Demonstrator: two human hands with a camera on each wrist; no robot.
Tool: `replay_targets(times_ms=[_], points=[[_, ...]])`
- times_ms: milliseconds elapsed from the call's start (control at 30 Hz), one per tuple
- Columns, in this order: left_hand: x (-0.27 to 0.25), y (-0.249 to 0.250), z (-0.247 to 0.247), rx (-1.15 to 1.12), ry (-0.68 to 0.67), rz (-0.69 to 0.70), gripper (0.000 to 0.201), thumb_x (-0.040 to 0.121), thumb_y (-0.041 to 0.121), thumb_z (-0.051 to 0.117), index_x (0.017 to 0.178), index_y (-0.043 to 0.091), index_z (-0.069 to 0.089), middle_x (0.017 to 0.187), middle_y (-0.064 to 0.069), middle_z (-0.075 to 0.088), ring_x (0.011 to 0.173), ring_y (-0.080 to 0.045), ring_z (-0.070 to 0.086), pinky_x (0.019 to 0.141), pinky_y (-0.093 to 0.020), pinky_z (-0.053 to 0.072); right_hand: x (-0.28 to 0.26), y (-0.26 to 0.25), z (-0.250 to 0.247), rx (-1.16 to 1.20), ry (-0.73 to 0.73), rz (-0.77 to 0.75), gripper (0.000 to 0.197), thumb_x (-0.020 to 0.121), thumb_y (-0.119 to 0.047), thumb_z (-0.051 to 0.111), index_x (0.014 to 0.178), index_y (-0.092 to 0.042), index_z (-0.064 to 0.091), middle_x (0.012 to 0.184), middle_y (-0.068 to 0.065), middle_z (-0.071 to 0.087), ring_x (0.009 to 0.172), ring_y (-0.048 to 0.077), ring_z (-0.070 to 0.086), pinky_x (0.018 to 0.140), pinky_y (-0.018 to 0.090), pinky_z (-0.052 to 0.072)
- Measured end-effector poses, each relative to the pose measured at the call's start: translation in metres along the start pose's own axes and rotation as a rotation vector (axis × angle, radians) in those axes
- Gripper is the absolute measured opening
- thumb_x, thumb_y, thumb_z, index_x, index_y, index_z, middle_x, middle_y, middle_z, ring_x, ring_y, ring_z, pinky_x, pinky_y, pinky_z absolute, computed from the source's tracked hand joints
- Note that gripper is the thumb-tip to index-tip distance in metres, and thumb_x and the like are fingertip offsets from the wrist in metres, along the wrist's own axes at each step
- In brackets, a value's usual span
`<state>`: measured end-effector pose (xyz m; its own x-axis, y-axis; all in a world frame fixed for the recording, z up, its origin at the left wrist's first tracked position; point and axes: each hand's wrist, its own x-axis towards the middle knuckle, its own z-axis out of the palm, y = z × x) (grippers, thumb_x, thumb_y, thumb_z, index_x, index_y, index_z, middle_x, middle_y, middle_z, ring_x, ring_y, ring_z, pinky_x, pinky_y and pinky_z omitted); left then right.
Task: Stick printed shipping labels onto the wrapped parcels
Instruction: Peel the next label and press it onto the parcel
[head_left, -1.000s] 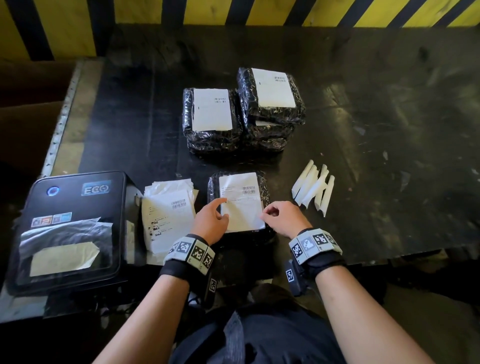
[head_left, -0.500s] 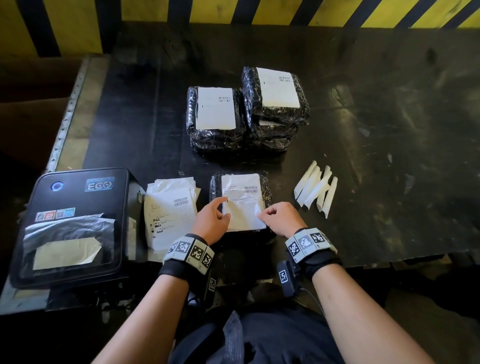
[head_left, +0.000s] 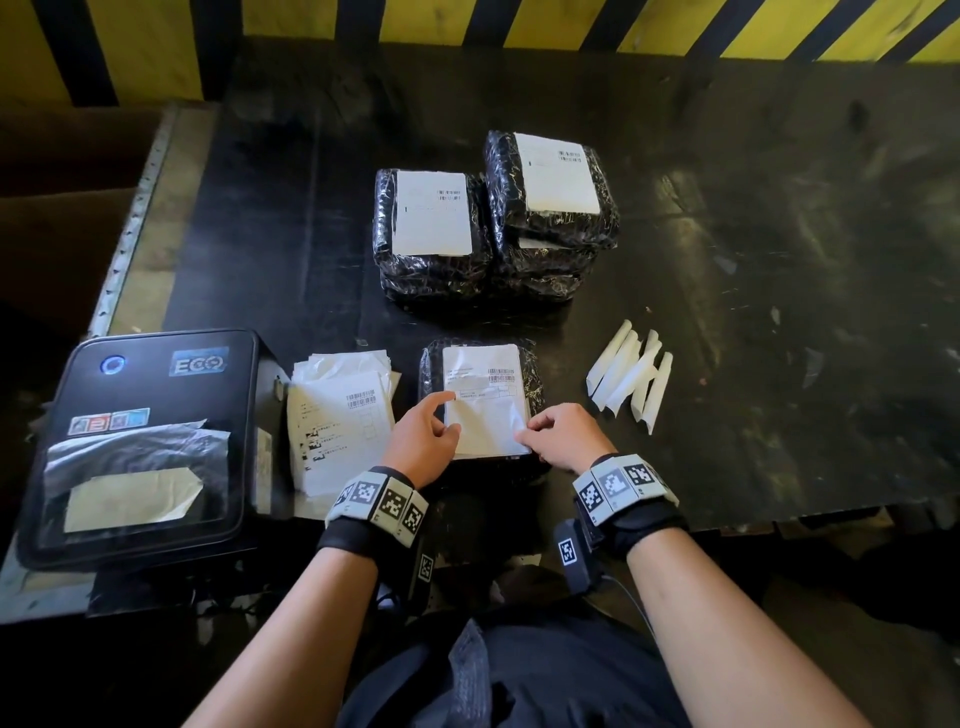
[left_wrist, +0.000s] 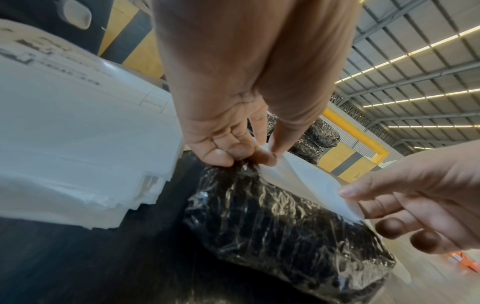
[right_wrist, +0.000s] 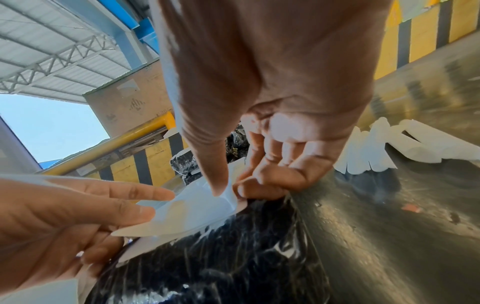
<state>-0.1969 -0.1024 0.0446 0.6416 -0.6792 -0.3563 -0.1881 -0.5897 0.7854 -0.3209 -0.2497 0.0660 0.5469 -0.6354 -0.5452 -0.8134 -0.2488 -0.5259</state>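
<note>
A black wrapped parcel (head_left: 534, 375) lies at the table's near edge with a white shipping label (head_left: 483, 395) on top. The label's far part lies on the wrap, while its near edge is lifted off it (left_wrist: 306, 176). My left hand (head_left: 451, 422) pinches the label's near left corner between thumb and fingers (left_wrist: 262, 154). My right hand (head_left: 523, 435) pinches the near right corner (right_wrist: 228, 192). In the right wrist view the label (right_wrist: 192, 211) bows up over the parcel (right_wrist: 233, 257).
Two stacks of labelled black parcels (head_left: 431, 270) (head_left: 550, 244) stand further back. A pile of printed labels (head_left: 337, 421) and a black label printer (head_left: 140, 441) sit to the left. Peeled backing strips (head_left: 628, 379) lie to the right. A yellow-and-black barrier (head_left: 519, 26) lines the back.
Both hands stay at the label's near corners on the front parcel. The right fingertips have edged slightly left onto the corner.
</note>
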Motion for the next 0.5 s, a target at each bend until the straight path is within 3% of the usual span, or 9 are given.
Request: replay_targets(times_ms=[167,300,400,500], points=[[0.0008,-0.0016,0.0004,-0.019,0.0,-0.002,0.048,0.093,0.013,0.053,0.14,0.018,0.042,0.058,0.004,0.055,0.059,-0.009,0.055,0.069,-0.009,0.036,0.0024,-0.0003,-0.0016,-0.078,-0.006,-0.003,0.018,0.086,-0.03,0.067,0.071,-0.021,0.069,0.076,-0.011,0.065,0.074,0.016,0.065,0.074,0.03,0.054],[0.0012,-0.0033,0.0008,-0.027,0.003,-0.005,0.048,0.093,0.013,0.053,0.14,0.018,0.042,0.059,0.003,0.056,0.06,-0.009,0.056,0.071,-0.011,0.037,0.0025,-0.0004,-0.0048,-0.013,-0.044,-0.018,0.019,0.09,-0.025,0.062,0.081,-0.013,0.072,0.073,-0.005,0.069,0.079,0.02,0.071,0.075,0.034,0.059],[0.0011,-0.0041,0.0005,-0.031,-0.003,-0.005,0.049,0.093,0.013,0.053,0.14,0.02,0.04,0.061,0.002,0.058,0.061,-0.008,0.056,0.068,-0.018,0.043,0.0033,-0.001,-0.0047,0.057,-0.091,0.003,0.022,0.093,-0.025,0.059,0.078,-0.011,0.069,0.07,0.002,0.068,0.068,0.019,0.069,0.071,0.032,0.059],[0.0008,-0.0058,0.0009,-0.028,0.007,0.01,0.049,0.093,0.013,0.053,0.14,0.019,0.041,0.062,0.0,0.059,0.062,-0.011,0.058,0.068,-0.014,0.042,0.004,-0.0008,-0.0029,0.134,-0.133,0.017,0.028,0.095,-0.024,0.058,0.07,-0.012,0.064,0.061,-0.002,0.059,0.054,0.014,0.058,0.069,0.031,0.057]])
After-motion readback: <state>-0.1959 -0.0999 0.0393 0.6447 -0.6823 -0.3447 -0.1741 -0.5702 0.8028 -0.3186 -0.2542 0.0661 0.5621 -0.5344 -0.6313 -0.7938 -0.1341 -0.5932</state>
